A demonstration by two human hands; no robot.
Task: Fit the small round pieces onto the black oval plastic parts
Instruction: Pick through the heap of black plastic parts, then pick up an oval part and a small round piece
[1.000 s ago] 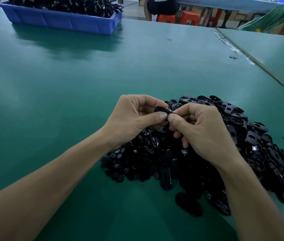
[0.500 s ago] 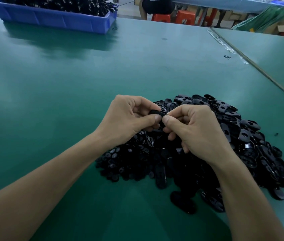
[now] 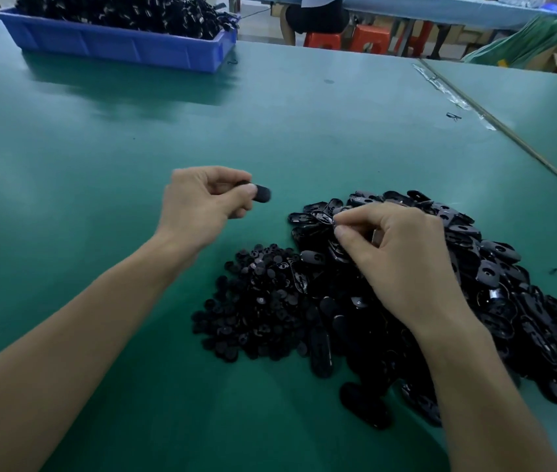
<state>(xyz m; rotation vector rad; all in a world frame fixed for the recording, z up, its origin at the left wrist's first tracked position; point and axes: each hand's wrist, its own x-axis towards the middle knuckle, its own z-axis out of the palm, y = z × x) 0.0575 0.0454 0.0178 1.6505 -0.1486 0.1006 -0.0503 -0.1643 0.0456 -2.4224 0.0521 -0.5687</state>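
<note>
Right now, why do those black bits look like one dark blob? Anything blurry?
Head view: dim, even light merges the black pile into one mass, with few glints; the oval part in the left hand is slightly blurred; the green table mirrors the blue bin.

Both bare forearms reach forward. The left hand [image 3: 209, 202], fingers curled, pinches an oval part [image 3: 260, 193] between thumb and forefinger. The right hand [image 3: 396, 257], apart from it, curls palm-down, thumb and forefinger tips close together.

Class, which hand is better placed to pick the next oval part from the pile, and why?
Right. The right hand has its fingertips on the pile of oval parts. The left hand is off to the side over the table, gripping an oval part.
</note>
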